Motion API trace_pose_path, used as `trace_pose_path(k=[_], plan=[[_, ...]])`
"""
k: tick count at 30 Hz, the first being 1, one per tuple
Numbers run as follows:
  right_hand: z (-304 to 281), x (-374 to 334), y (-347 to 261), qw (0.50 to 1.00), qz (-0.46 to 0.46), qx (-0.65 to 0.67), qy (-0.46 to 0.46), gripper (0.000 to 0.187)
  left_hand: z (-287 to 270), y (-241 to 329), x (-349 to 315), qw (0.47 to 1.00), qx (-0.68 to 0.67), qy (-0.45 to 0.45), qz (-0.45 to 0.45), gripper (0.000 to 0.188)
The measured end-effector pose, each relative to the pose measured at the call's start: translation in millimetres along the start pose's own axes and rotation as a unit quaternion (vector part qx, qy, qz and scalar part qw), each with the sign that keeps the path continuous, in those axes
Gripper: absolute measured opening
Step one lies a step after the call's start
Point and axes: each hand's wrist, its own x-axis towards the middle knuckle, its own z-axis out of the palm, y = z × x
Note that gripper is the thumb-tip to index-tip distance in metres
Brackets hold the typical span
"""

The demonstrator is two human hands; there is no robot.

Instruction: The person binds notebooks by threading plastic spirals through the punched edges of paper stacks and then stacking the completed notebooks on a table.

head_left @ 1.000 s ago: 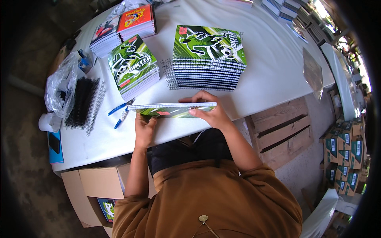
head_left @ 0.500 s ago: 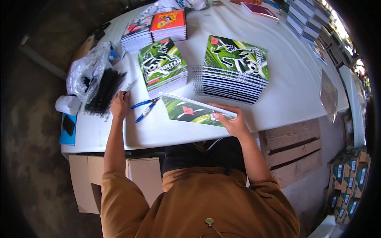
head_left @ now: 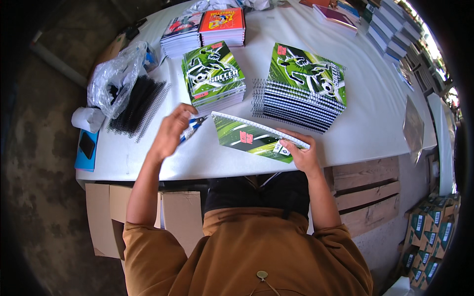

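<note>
My right hand is closed on the right end of a green notebook, thumb on its cover. The notebook is tilted, its white punched edge up and without a coil. My left hand, fingers curled together, is above the table just left of the blue-handled pliers and covers part of them. Whatever its fingers hold, if anything, is hidden. To its left lies a bundle of black spiral coils. Behind the pliers stands a stack of green soccer notebooks; another stack with coils along its side stands to the right.
Red and dark notebook stacks stand at the back. A clear plastic bag, white roll and phone on a blue pad lie at left. Books are piled at far right. Cardboard boxes sit under the table's front edge.
My left hand has moved right, away from the coils, and is over the pliers. My right hand still holds the notebook. The whole view has shifted slightly.
</note>
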Motion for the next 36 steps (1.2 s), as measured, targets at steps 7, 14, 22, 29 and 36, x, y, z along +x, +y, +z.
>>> trace_pose_path(k=[7,14,22,29,36], plan=[[3.9,1.1,-1.6,1.000,0.000,0.025,-0.001,0.025,23.9,-2.5,-5.5,0.997,0.006,0.016,0.075,0.041],[2.7,1.8,-6.5,0.998,-0.053,-0.026,-0.038,0.026,22.4,12.8,-0.8,0.995,-0.089,-0.011,-0.047,0.044],[1.8,-4.9,-5.6,0.999,-0.010,-0.008,-0.042,0.027,-5.3,39.6,5.2,0.986,0.078,-0.115,0.092,0.014],[5.7,-5.4,-4.4,0.996,-0.064,-0.047,-0.030,0.024,6.3,67.7,2.0,0.891,0.385,-0.022,0.237,0.017],[4.9,-6.8,-7.9,0.995,-0.075,-0.058,-0.043,0.024,0.4,72.7,2.4,0.944,0.289,-0.135,0.083,0.022]])
